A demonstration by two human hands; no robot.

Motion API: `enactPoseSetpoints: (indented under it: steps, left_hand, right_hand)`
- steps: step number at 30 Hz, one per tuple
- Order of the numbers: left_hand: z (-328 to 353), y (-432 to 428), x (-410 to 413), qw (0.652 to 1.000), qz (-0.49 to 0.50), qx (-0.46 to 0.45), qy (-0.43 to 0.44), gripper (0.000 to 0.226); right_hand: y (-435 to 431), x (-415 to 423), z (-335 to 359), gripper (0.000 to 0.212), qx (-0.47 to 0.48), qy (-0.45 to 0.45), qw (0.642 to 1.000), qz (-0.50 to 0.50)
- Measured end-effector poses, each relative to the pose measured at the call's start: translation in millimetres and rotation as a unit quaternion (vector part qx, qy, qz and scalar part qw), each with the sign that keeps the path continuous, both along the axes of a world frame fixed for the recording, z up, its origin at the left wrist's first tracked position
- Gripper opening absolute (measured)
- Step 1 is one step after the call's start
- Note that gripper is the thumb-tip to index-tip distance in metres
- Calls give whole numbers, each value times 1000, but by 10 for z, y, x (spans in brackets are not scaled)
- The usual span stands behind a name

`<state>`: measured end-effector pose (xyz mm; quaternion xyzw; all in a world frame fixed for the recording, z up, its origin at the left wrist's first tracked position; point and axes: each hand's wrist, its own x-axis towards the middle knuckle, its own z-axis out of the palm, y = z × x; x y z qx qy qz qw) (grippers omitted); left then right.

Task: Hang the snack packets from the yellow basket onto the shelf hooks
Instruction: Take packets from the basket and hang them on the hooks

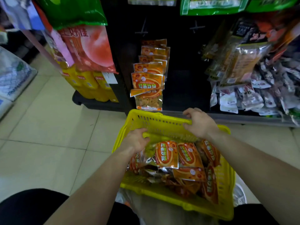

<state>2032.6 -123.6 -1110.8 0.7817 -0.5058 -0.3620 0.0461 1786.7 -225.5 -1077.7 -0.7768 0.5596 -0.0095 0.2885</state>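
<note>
Yellow basket [159,115] rim in curled right hand [200,123]

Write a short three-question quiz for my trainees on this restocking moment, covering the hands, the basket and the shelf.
1. True or false: the right hand grips the far rim of the yellow basket.
2. Multiple choice: the orange packets already hung are A) on the floor tiles, B) on the dark shelf straight beyond the basket, C) in the person's lap.
3. Fill in: the packets in the basket are mostly ___ in colour.

Key: 1 true; 2 B; 3 orange.
</note>
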Motion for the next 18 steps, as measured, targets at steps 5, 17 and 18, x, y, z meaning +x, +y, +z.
enactPoseSetpoints:
  steps: [5, 17, 18]
  left_hand:
    - [-323, 168, -181, 998, -18, 54, 3, 63]
    - [-996, 127, -451, 988, -78, 125, 52, 77]
    - [-1027, 119, -463, 986, -88, 130, 51, 78]
  right_hand:
    - [355, -142, -489, 41, 96, 27, 995, 21]
    - [636, 45, -1356, 49, 236, 3, 972, 2]
    - [630, 67, -1372, 50, 238, -2, 971, -1]
